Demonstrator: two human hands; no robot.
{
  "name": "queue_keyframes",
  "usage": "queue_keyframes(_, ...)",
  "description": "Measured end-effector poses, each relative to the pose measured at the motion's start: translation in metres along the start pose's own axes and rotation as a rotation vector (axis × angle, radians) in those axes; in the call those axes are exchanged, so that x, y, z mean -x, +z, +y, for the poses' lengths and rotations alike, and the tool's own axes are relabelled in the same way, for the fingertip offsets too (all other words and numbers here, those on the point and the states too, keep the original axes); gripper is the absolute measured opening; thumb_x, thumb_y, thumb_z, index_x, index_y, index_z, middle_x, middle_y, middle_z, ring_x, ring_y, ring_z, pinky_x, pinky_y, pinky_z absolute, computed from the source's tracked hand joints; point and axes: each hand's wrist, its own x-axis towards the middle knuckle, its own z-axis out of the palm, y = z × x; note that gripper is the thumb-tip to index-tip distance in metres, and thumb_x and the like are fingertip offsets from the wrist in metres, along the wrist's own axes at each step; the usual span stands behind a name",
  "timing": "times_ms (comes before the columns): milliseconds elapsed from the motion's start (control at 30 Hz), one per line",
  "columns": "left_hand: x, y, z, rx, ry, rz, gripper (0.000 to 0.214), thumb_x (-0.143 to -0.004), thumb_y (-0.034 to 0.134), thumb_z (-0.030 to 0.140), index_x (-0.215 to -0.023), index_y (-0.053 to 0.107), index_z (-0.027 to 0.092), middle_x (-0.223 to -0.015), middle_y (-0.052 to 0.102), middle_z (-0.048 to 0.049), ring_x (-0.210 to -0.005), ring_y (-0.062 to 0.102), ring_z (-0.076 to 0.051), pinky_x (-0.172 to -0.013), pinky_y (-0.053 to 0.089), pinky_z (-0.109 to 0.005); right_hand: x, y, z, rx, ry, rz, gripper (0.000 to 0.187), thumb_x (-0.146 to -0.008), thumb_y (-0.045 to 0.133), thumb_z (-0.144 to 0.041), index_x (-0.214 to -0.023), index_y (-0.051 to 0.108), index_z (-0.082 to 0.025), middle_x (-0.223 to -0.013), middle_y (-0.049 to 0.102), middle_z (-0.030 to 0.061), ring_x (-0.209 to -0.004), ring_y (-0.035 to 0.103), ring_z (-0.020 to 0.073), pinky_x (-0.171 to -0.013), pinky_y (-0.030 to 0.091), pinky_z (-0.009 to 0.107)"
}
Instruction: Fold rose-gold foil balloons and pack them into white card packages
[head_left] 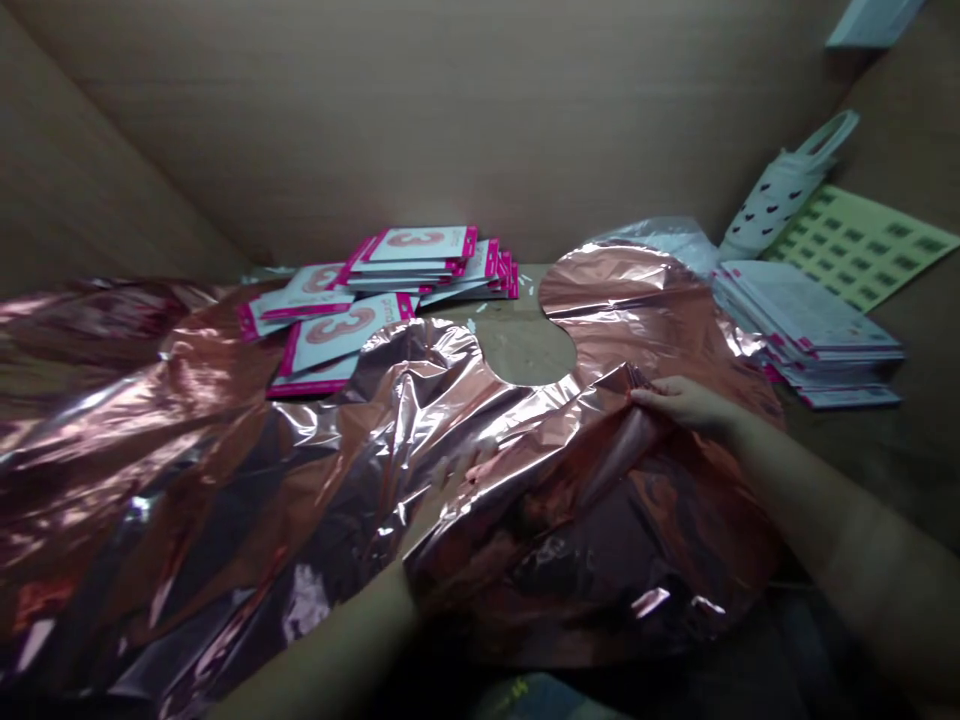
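Observation:
A large rose-gold foil balloon (420,420), flat and crinkled, is spread across the table in front of me. My right hand (686,403) pinches a fold of the foil at its right side, fingers closed on the edge. My left hand (442,500) reaches under or into the foil near the middle; its fingers are blurred and mostly hidden by the shiny sheet. More rose-gold foil (97,400) is heaped to the left.
Pink-and-white packets printed with a 3 (409,262) lie stacked at the back centre. A pile of card packs (814,335) sits at the right, beside a green sheet (862,245) and a patterned bag (787,195). Cardboard walls (450,120) surround the work area.

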Motion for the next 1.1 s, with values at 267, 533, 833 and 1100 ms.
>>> queue_keyframes(267, 0.044, -0.062, -0.022, -0.272, -0.046, 0.081, 0.039, -0.088, 0.034, 0.030, -0.116, 0.058, 0.017, -0.111, 0.064, -0.0114, -0.100, 0.060, -0.025, -0.084, 0.049, -0.041, -0.005, 0.007, -0.001, 0.149, -0.040, 0.182, 0.040, -0.074, 0.055, -0.051, -0.089, 0.065, -0.016, -0.078, 0.066, 0.0046, -0.072, 0.057, 0.0185, -0.064, 0.044, 0.027)
queue_keyframes(533, -0.049, -0.014, 0.044, -0.151, 0.392, -0.107, 0.047, -0.093, 0.031, 0.029, -0.137, 0.034, 0.013, -0.143, 0.033, -0.0099, -0.133, 0.027, -0.024, -0.107, 0.026, -0.044, -0.004, 0.013, -0.011, 0.315, 0.011, 0.188, 0.040, -0.083, 0.043, -0.049, -0.082, 0.063, -0.015, -0.079, 0.064, 0.0054, -0.072, 0.056, 0.0179, -0.066, 0.042, 0.027)
queue_keyframes(833, -0.041, 0.005, 0.024, -0.196, 0.021, -0.076, 0.087, -0.078, 0.035, 0.070, -0.140, 0.027, 0.010, -0.145, 0.025, -0.0175, -0.134, 0.018, -0.038, -0.105, 0.020, -0.054, 0.024, 0.044, -0.045, 0.814, -0.070, 0.644, 0.038, -0.089, 0.033, -0.032, -0.101, 0.062, -0.010, -0.105, 0.061, 0.0190, -0.100, 0.053, 0.0290, -0.082, 0.040, 0.039)
queue_keyframes(1100, -0.037, 0.014, 0.022, -0.212, 0.053, -0.039, 0.086, -0.078, 0.037, 0.068, -0.140, 0.025, 0.009, -0.145, 0.025, -0.0193, -0.134, 0.017, -0.037, -0.105, 0.019, -0.055, 0.008, 0.088, -0.039, 0.911, -0.173, 0.196, 0.066, -0.088, 0.023, -0.059, -0.142, 0.025, -0.022, -0.148, 0.021, 0.0064, -0.135, 0.016, 0.0317, -0.103, 0.011, 0.061)
